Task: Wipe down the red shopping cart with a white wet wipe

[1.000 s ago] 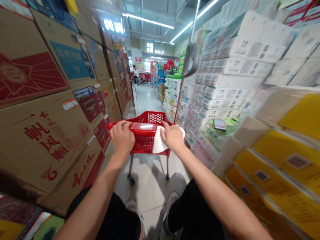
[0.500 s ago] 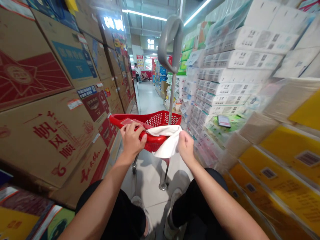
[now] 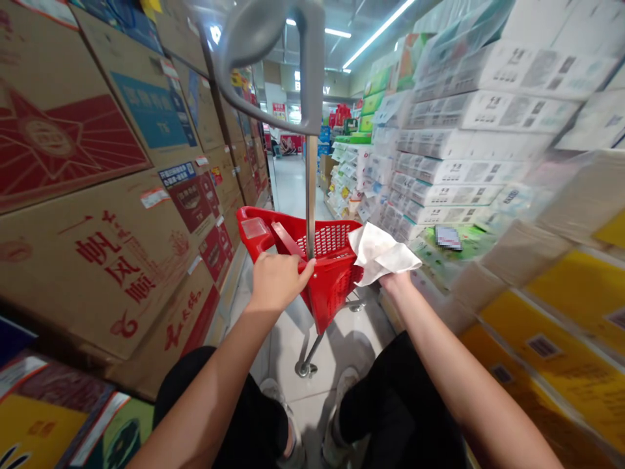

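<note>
A red plastic shopping basket cart (image 3: 332,286) with perforated walls stands in front of me, a corner turned my way. My left hand (image 3: 279,280) is closed over its near rim, the thumb lying along the edge. At the right of the basket my right hand (image 3: 394,280) holds a white cloth (image 3: 383,251), which covers most of the fingers and spreads over them beside the rim. From the cart rises a metal pole (image 3: 311,189) topped by a grey loop handle (image 3: 278,71). Under the basket a caster wheel (image 3: 305,370) rests on the floor.
Stacked cardboard cartons (image 3: 112,273) wall the left side. White tissue packs (image 3: 449,169) and yellow packages (image 3: 561,319) are piled on the right. A tiled aisle floor (image 3: 290,182) runs ahead. My shoes (image 3: 339,410) are below the cart.
The cart has turned, its handle swinging left and nearer. My right hand has carried the cloth off the rim to the right. My left hand has shifted slightly right along the rim.
</note>
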A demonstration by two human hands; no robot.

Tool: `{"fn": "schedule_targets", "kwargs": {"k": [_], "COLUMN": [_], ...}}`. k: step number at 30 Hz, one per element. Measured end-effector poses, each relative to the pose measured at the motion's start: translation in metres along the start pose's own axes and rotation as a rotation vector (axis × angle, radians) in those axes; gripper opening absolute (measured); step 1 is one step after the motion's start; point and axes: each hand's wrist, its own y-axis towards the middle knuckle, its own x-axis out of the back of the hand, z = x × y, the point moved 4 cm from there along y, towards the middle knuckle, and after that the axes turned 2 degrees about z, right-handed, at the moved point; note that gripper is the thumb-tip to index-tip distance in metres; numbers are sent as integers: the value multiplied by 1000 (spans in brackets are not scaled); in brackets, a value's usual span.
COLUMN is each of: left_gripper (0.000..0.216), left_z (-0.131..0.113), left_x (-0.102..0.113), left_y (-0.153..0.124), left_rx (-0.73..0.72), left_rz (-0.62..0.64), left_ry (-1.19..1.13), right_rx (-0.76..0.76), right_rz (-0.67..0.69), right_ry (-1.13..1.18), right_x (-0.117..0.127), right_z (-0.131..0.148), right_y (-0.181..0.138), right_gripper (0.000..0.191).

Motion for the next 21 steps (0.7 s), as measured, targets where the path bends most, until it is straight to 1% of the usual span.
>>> {"fn": "schedule_targets", "kwargs": {"k": [3,5,7,8,9,10,11,13,15,17,19,21], "left_gripper": [62,65,70,72,73,73,72,69,67,66,66,65], "left_z": [15,25,34,38,41,44,48,53,59,65,72,81], "left_x": [-3,-4,-6,-8,-9,-10,-12,-14,-14,-14,-15,-16], "left_y": [2,3,5,5,6,7,7,7,6,4,3,2], "left_rx": [55,101,129,135,140,146,154,172,189,197,190,177], "left_rz": [-12,-14,-18,-25,-35,-46,-56,-71,-77,-83,-95,-113], "left_ry": [10,21,26,24,20,15,11,13,18,18,13,6], "right_rx": [76,110,166,231,330,411,471,523,514,493,473,455], "right_rz": [9,67,242,403,557,668,719,737,730,727,673,595], "right_ry": [-85,-150,-258,-362,-467,-558,-650,-797,-933,-1086,-1247,-1375], "right_x": [-8,-26,-57,-78,-98,-116,-130,-149,-155,-149,-131,-102], "right_z": [4,9,15,17,20,21,20,17,9,-3,-17,-30], "right_y": [0,-9,-29,-44,-60,-75,-87,-100,-100,-92,-80,-68], "right_gripper": [36,32,29,29,31,33,37,41,40,42,47,49]}}
